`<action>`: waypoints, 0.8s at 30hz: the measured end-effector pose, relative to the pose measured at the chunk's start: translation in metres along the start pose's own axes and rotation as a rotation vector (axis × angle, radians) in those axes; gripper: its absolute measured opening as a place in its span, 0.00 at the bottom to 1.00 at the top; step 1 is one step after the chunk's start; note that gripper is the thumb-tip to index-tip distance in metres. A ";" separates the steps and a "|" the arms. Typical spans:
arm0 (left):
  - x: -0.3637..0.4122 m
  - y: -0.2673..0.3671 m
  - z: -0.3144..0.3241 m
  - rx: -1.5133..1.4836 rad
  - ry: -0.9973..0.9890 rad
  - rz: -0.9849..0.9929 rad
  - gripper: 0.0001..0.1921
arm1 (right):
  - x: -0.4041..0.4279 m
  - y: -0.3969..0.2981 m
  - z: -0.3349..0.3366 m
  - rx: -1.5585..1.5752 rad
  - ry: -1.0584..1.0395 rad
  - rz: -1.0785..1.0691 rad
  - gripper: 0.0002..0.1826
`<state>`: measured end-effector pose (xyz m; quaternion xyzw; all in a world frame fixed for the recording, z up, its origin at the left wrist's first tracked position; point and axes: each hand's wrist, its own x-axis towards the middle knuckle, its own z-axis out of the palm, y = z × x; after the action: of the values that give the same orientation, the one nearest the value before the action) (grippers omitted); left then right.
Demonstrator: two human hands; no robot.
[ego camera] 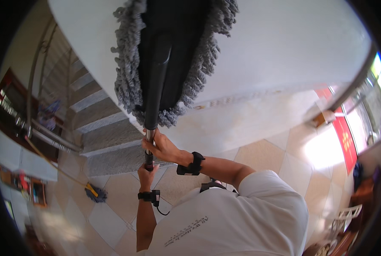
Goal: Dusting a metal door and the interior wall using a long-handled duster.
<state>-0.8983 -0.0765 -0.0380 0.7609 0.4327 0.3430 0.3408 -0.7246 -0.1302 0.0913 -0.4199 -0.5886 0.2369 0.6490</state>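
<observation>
A duster with grey chenille strands [128, 64] around a black backing is raised in front of me, against or close before the white wall [273, 48]; which of the two I cannot tell. Its black socket leads down to a metal pole with a dark grip [149, 156]. My right hand [161, 146] is closed around the metal part just below the socket. Lower down, my left hand [147, 174] holds the dark grip at the pole's end. The top of the duster is cut off by the picture's edge.
Stone stairs [110, 134] with a metal railing [54, 137] rise at the left. A mop [96, 193] with a yellow head and long handle leans there, its strands on the tiled floor [107, 220]. A white chair-like frame [347, 214] stands lower right, near a bright doorway with a red strip [345, 137].
</observation>
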 end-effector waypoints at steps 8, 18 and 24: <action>0.024 0.016 0.027 0.131 -0.155 0.232 0.17 | -0.026 0.000 -0.053 0.133 0.292 0.124 0.17; 0.069 0.116 0.079 0.294 -0.156 0.422 0.17 | -0.027 -0.013 -0.173 0.305 0.575 0.121 0.17; 0.074 0.197 0.140 0.349 -0.219 0.541 0.16 | -0.054 -0.010 -0.270 0.179 0.802 0.007 0.12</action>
<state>-0.6710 -0.1194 0.0646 0.9274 0.2279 0.2580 0.1465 -0.4772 -0.2508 0.0817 -0.4227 -0.2646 0.1069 0.8602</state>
